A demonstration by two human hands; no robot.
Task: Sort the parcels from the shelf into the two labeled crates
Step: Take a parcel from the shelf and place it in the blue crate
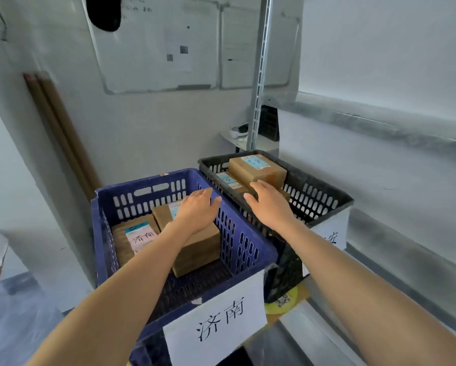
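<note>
A blue crate (248,249) with a white paper label stands in front of me, and a black crate (324,196) with its own label stands to its right. The blue crate holds two brown parcels: a flat one (131,239) with a pink and blue label on the left and a taller one (197,247) in the middle. My left hand (197,210) hovers flat over the taller parcel, fingers spread, holding nothing. The black crate holds stacked brown parcels (258,167). My right hand (269,204) hangs over its near side, fingers apart and empty.
A metal shelf edge (380,122) runs along the right, with a shelf post (259,75) behind the crates. Whiteboards (158,48) hang on the back wall. A brown board (60,138) leans at the left. A yellow disc (282,302) lies under the black crate.
</note>
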